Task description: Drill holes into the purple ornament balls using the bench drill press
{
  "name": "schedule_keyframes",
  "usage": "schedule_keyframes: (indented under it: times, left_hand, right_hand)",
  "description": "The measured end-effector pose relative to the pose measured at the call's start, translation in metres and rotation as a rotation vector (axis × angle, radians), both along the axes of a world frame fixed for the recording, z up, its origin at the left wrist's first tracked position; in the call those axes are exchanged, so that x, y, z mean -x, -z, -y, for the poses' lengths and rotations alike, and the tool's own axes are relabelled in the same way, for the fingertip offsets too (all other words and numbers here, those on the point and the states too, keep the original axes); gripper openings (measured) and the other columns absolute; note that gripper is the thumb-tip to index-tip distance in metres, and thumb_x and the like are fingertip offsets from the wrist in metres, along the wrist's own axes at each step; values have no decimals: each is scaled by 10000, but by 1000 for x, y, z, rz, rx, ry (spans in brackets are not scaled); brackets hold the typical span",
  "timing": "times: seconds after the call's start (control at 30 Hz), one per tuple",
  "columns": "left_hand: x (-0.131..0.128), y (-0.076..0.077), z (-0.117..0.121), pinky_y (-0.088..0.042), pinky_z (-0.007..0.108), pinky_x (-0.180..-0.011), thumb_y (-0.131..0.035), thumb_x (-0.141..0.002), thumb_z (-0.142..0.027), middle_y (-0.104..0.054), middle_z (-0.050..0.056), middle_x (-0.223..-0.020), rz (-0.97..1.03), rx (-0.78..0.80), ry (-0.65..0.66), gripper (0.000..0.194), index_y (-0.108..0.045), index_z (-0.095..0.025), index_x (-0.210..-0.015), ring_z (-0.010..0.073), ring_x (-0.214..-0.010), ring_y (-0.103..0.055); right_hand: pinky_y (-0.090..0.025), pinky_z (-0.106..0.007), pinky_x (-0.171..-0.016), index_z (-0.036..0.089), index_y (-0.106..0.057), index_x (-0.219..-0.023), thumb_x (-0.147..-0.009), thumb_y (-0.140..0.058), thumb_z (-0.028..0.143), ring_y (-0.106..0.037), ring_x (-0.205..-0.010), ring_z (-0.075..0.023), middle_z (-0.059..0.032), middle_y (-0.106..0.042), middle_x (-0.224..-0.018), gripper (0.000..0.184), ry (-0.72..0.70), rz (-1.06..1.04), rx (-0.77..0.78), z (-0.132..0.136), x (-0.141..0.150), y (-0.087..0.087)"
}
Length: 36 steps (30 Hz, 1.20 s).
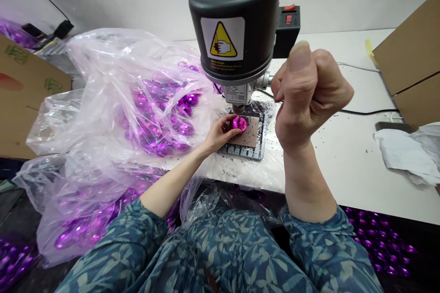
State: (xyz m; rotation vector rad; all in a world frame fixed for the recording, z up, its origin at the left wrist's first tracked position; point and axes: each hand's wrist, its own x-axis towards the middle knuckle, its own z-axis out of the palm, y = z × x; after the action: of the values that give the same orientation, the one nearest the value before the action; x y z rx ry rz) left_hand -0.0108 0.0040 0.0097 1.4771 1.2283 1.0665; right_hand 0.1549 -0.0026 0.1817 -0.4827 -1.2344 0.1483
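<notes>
My left hand has its thumb and fingers closed around a shiny magenta faceted ball. The ball rests on a brown square board on the slotted metal base of a black bench drill press, directly beneath its chuck. Raised beside the machine's right side, my right hand is closed in a fist around the drill press handle. The fist hides most of that handle; only its silver hub shows. Dark shavings lie around the base.
Clear plastic bags of purple balls spread over the left of the white table and hang down its front. Cardboard boxes stand right and left. White plastic lies at right. More purple balls sit below the table edge.
</notes>
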Motion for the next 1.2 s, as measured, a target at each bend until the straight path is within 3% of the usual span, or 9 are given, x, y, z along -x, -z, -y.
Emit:
schedule_keyframes:
  times: [0.2, 0.43, 0.57, 0.73, 0.83, 0.93, 1.2]
  left_hand:
    - [-10, -6, 6, -473, 257, -670, -881, -817, -409, -714, 9, -922, -148, -73, -5, 582, -692, -192, -1322, 130, -711, -564]
    - [-10, -3, 5, -458, 249, -644, -877, -816, -411, -693, 2, -897, -154, -63, 1, 560, -679, -193, -1292, 122, -680, -546]
    - [-9, 0, 5, -480, 251, -685, -876, -815, -423, -707, 15, -942, -142, -86, 9, 541, -682, -198, -1267, 129, -724, -576]
    - [-9, 0, 5, -479, 255, -694, -867, -825, -417, -705, 14, -954, -147, -88, 12, 538, -680, -203, -1282, 126, -717, -566]
    - [-8, 1, 5, -475, 254, -692, -865, -825, -413, -707, 16, -965, -150, -90, 10, 551, -678, -201, -1298, 124, -715, -558]
    - [-8, 2, 5, -483, 258, -706, -872, -819, -429, -708, 20, -966, -133, -101, 12, 564, -683, -195, -1295, 127, -726, -563]
    - [-10, 4, 6, -489, 256, -698, -892, -803, -453, -724, 30, -984, -77, -96, -5, 600, -700, -188, -1305, 127, -731, -575]
  right_hand:
    - [-267, -345, -501, 242, -305, -631, -997, -567, 565, -305, -468, -88, 44, -244, -564, 554, -40, 16, 36, 2, -1, 2]
    - [-217, -342, -434, 214, -251, -588, -1016, -585, 320, -268, -411, -83, 50, -263, -490, 553, -10, -11, -194, -4, 2, 18]
    - [-234, -388, -424, 231, -219, -551, -1002, -565, 346, -266, -386, -114, 37, -204, -444, 580, 72, -29, -177, -6, 4, 25]
    - [-235, -343, -391, 227, -179, -567, -1015, -537, 371, -256, -375, -97, 39, -141, -462, 591, 123, -13, -224, -9, 4, 35]
    - [-245, -300, -375, 225, -181, -592, -1019, -513, 297, -264, -370, -73, 50, -191, -473, 546, 113, 7, -304, -13, 2, 41]
    - [-237, -265, -362, 219, -226, -616, -980, -537, 186, -298, -371, -53, 65, -285, -495, 480, 7, 36, -428, -18, 0, 45]
    - [-291, -254, -360, 220, -266, -623, -940, -529, 126, -330, -353, -44, 81, -343, -492, 422, -29, 92, -515, -20, -5, 54]
